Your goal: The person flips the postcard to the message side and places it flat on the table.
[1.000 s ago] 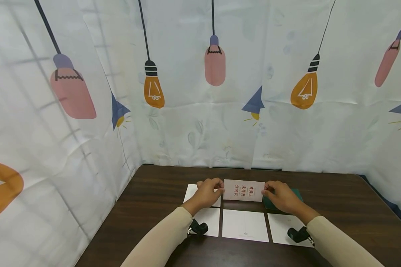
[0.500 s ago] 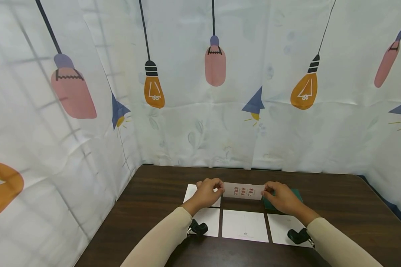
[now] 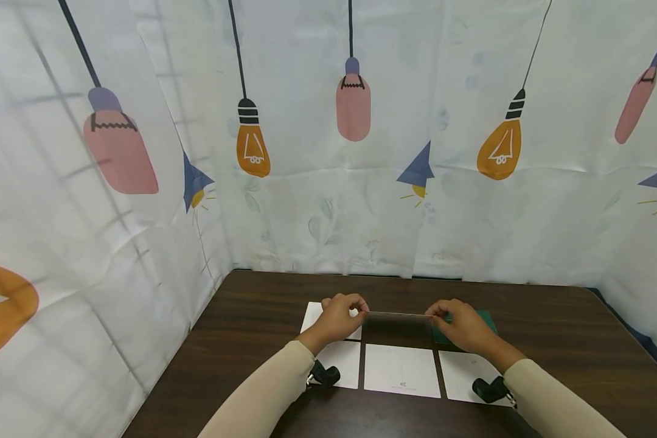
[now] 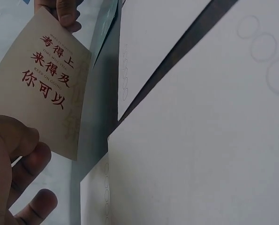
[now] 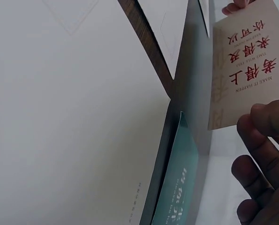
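Observation:
A pale card with red Chinese characters is stretched between both hands above the table. In the head view this card shows only as a thin edge, its printed face turned out of sight. My left hand pinches one end between thumb and index finger. At the other end my right hand pinches it the same way, its remaining fingers loosely bent in the right wrist view. Under the right hand lies a green card with white lettering, partly covered in the head view.
White cards lie in rows on the dark wood table: a front middle one, a front right one, a front left one and a back left one. A printed curtain hangs behind the table.
The held card has tilted from showing its red print to edge-on in the head view. Both hands keep their pinch and have barely shifted.

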Tool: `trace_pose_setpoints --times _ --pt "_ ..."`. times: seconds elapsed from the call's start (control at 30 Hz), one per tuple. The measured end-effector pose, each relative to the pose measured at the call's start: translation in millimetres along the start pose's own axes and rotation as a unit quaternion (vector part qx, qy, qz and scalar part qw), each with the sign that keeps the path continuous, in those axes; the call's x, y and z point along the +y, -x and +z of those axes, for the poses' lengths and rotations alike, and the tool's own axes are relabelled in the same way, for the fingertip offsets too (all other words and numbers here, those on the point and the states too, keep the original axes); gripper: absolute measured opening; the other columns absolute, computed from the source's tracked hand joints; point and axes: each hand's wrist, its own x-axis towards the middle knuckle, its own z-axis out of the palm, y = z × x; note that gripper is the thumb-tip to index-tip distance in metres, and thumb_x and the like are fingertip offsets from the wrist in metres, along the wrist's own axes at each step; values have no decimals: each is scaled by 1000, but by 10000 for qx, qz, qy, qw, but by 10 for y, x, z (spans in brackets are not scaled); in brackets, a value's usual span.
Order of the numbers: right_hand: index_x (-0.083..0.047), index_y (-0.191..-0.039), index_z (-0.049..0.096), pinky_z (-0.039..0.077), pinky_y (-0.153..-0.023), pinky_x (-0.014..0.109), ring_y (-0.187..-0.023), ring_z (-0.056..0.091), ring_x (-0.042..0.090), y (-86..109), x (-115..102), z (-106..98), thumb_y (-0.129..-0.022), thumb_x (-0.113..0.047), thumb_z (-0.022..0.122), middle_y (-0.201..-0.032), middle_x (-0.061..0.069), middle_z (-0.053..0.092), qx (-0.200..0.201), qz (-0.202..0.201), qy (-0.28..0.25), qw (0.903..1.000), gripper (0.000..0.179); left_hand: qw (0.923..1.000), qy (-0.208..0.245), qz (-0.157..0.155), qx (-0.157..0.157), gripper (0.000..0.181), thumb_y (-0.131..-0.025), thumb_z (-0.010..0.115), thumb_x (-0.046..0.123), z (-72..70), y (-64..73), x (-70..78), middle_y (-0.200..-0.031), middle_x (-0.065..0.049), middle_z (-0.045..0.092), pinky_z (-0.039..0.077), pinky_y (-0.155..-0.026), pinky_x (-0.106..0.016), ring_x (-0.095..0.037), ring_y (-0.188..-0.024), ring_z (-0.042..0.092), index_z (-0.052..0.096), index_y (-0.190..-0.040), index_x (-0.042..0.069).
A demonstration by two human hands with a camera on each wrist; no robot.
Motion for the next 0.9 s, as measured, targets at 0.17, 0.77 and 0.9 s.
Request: trace_pose_setpoints --times 0.17,0.77,0.9 --pt "-21 -102 73 51 -85 48 -99 60 19 3 14 8 -98 -13 71 -99 -10 66 0 -32 46 10000 9 10000 -5 6 35 10 -97 69 17 -5 2 5 -89 17 67 23 -88 -51 -17 -96 56 68 -89 23" --pt "-19 -106 76 53 -86 49 -105 62 27 15 -2 26 -97 -7 70 -107 -4 70 -103 -63 132 9998 16 10000 -20 -24 32 18 -97 61 9 16 2 -47 -92 14 70 23 -90 -50 -17 -98 58 71 -91 22" --pt "-19 -106 76 53 -86 48 -108 61 28 17 -2 20 -97 -7 69 -109 -3 70 -144 -20 90 9999 16 10000 -10 -56 26 17 -100 60 14 15 0 -57 -93 15 71 24 -88 -49 -16 -98 57 74 -93 21"
